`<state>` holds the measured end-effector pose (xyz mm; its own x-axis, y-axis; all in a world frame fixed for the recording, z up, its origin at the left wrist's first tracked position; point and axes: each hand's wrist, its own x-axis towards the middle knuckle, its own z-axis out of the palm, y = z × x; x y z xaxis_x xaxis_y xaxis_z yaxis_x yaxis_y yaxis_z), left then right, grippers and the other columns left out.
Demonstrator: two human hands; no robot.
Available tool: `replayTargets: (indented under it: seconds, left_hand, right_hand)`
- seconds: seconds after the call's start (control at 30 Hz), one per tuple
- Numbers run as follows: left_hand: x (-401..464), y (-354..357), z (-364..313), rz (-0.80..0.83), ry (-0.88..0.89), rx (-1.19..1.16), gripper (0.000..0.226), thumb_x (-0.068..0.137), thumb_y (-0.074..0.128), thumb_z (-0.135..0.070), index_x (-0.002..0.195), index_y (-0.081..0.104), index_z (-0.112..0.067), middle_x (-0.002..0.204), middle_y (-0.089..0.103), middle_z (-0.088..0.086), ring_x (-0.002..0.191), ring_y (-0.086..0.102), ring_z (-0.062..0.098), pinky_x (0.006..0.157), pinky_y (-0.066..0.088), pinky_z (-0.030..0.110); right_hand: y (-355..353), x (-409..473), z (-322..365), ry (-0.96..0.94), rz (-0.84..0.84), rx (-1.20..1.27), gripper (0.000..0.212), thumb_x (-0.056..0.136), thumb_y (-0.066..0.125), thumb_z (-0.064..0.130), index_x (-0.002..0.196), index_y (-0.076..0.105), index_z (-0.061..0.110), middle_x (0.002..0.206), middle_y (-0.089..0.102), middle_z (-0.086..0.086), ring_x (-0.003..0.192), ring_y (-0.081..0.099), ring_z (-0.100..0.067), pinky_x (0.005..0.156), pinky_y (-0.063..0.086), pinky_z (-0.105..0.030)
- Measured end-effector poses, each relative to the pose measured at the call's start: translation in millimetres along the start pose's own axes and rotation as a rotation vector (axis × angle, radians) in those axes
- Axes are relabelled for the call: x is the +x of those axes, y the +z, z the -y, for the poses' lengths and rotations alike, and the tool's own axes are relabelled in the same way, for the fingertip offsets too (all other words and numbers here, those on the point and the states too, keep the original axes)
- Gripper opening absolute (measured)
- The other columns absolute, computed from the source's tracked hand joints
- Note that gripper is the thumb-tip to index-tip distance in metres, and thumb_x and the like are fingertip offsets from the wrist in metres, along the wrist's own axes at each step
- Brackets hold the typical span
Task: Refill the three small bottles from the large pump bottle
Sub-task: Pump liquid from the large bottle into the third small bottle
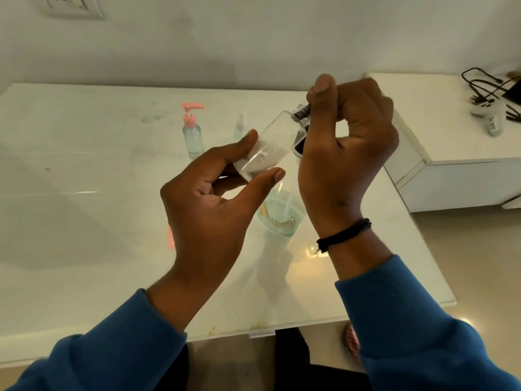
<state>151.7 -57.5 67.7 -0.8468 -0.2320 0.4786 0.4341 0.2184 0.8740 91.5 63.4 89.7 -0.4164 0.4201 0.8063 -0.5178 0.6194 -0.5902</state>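
My left hand (208,210) holds a small clear bottle (270,142) by its base, tilted with the neck up and to the right. My right hand (346,153) is curled round the dark cap at that neck; the cap is mostly hidden by my fingers. Below the two hands stands the large clear bottle (282,218) with pale blue liquid, its top hidden behind my right hand. A small bottle with a pink pump (192,134) stands upright farther back. Beside it, a small clear spray bottle (241,127) shows just past my left fingertips.
The white glossy table (84,221) ends near my body and on the right. A white cabinet (451,136) adjoins at the right, with black cables (485,88) and a white plug on it. A wall socket (70,4) sits at the upper left.
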Motion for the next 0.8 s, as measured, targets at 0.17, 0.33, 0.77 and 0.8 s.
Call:
replayTargets:
  seconds: [0.17, 0.33, 0.77, 0.8]
  left_hand:
    - [0.0, -0.9, 0.7, 0.002, -0.007, 0.002, 0.042, 0.082, 0.084, -0.017, 0.121, 0.068, -0.015, 0.116, 0.069, -0.013, 0.105, 0.069, -0.004, 0.084, 0.056, 0.013]
    - [0.6, -1.1, -0.6, -0.002, -0.009, -0.016, 0.042, 0.081, 0.083, -0.017, 0.12, 0.066, -0.018, 0.117, 0.068, -0.014, 0.106, 0.068, -0.004, 0.083, 0.055, 0.011]
    - [1.1, -1.6, 1.5, 0.0, -0.002, 0.005, 0.041, 0.082, 0.084, -0.016, 0.12, 0.068, -0.014, 0.116, 0.068, -0.014, 0.105, 0.068, -0.005, 0.084, 0.055, 0.012]
    - [1.0, -1.7, 2.2, 0.0, -0.006, 0.01, 0.042, 0.082, 0.084, -0.016, 0.121, 0.068, -0.014, 0.116, 0.069, -0.013, 0.105, 0.068, -0.004, 0.084, 0.056, 0.013]
  right_hand:
    - [0.3, -6.8, -3.0, 0.017, 0.006, 0.018, 0.032, 0.099, 0.061, 0.015, 0.07, 0.065, 0.002, 0.073, 0.056, 0.003, 0.069, 0.053, -0.029, 0.064, 0.045, -0.052]
    - [0.0, 0.6, -0.1, 0.017, -0.001, 0.022, 0.035, 0.098, 0.061, 0.015, 0.066, 0.064, 0.001, 0.067, 0.059, -0.003, 0.065, 0.051, -0.023, 0.067, 0.045, -0.05]
    - [0.8, -3.6, -0.3, 0.002, 0.003, 0.014, 0.032, 0.098, 0.063, 0.013, 0.067, 0.064, 0.004, 0.071, 0.054, 0.004, 0.067, 0.051, -0.025, 0.064, 0.045, -0.052]
    - [0.8, -5.8, -1.8, 0.012, 0.01, 0.022, 0.031, 0.098, 0.063, 0.013, 0.068, 0.064, 0.004, 0.073, 0.055, 0.005, 0.068, 0.052, -0.027, 0.063, 0.045, -0.053]
